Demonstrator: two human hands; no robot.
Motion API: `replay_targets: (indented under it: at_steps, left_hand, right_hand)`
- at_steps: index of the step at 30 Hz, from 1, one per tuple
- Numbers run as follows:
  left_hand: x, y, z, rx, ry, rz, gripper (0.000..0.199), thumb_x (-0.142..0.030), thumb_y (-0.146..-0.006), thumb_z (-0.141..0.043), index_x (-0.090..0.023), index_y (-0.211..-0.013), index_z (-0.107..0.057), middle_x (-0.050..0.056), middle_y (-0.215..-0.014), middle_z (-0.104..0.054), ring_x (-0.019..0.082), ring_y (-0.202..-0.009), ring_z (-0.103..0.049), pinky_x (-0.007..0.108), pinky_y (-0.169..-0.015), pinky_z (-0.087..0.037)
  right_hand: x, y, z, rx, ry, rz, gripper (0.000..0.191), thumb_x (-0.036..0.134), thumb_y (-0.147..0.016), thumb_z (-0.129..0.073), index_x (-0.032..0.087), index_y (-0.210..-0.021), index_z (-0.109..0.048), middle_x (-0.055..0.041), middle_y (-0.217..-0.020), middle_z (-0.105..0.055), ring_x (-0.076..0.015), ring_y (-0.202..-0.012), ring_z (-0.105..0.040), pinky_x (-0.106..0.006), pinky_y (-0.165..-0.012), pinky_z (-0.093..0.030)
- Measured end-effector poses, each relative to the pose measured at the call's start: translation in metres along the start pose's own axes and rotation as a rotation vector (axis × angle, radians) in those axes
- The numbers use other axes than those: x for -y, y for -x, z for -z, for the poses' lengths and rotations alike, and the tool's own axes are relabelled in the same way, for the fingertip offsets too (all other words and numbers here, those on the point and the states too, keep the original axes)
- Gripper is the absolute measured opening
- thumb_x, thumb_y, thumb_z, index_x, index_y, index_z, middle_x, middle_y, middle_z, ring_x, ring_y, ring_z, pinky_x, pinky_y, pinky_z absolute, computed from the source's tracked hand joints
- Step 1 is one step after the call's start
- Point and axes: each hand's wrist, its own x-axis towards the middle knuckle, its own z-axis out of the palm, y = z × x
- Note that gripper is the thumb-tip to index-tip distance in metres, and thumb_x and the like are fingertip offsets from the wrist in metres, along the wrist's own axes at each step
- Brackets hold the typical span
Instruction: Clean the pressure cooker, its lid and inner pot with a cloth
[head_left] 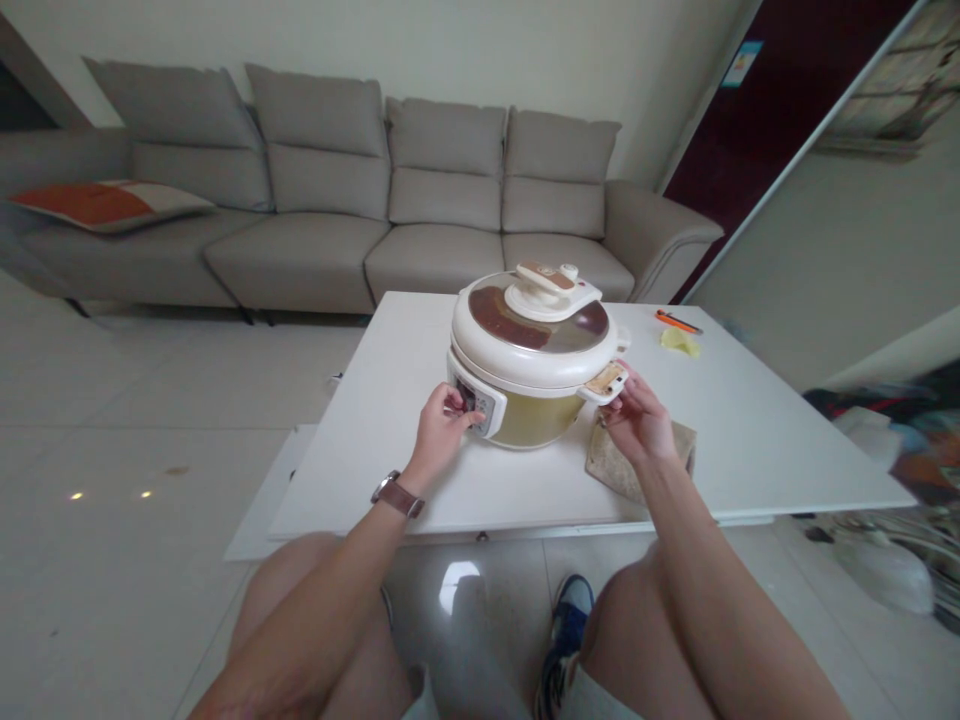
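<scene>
Nearest to the body, a brown cloth (611, 468) lies on the white table (375, 430), below the right wrist; it is better to keep it away from the cooker's base. A little farther, the left hand (446, 418) is half curled, its thumb on the control panel (491, 405); I cannot tell if it really grips. The right hand (639, 415) is nearly closed, with the side handle (604, 385) between its fingers. To steady the cooker (525, 365) well, I think both hands should press evenly, and the left thumb should avoid the buttons. The cooker stands upright on the table, at two o'clock from the left hand and ten o'clock from the right, touching both. Beyond, at one o'clock from the right hand, lies an orange tool (679, 322); farthest is the sofa (435, 250).
</scene>
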Motion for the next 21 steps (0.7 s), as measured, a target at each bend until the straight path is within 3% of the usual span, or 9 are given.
replay_targets:
  at_steps: [7, 14, 21]
  left_hand:
    - [0.011, 0.011, -0.008, -0.131, 0.003, -0.02, 0.033, -0.034, -0.076, -0.08, -0.023, -0.098, -0.058, 0.005, -0.108, -0.059, 0.022, -0.106, -0.058, 0.035, -0.086, -0.052]
    - [0.025, 0.01, -0.013, -0.175, 0.099, 0.174, 0.038, -0.039, -0.076, -0.082, -0.023, -0.097, -0.056, 0.006, -0.109, -0.064, 0.021, -0.108, -0.061, 0.037, -0.096, -0.049]
    - [0.023, 0.01, -0.014, -0.214, 0.056, 0.095, 0.037, -0.036, -0.074, -0.084, -0.023, -0.094, -0.057, 0.004, -0.103, -0.064, 0.021, -0.105, -0.062, 0.039, -0.1, -0.048]
  right_hand:
    - [0.0, 0.0, 0.005, 0.03, 0.055, 0.014, 0.029, 0.025, -0.07, -0.086, 0.023, -0.098, -0.077, 0.0058, -0.074, -0.07, -0.0044, -0.05, -0.051, -0.015, -0.046, -0.047]
    - [0.002, 0.0, 0.003, 0.008, 0.022, -0.016, 0.025, 0.021, -0.068, -0.085, 0.024, -0.091, -0.075, 0.0059, -0.074, -0.069, -0.0043, -0.049, -0.051, -0.014, -0.045, -0.046]
    - [-0.001, 0.005, -0.001, 0.034, -0.081, -0.079, 0.028, 0.021, -0.074, -0.084, 0.023, -0.1, -0.073, 0.007, -0.075, -0.066, -0.0025, -0.05, -0.048, -0.012, -0.05, -0.048]
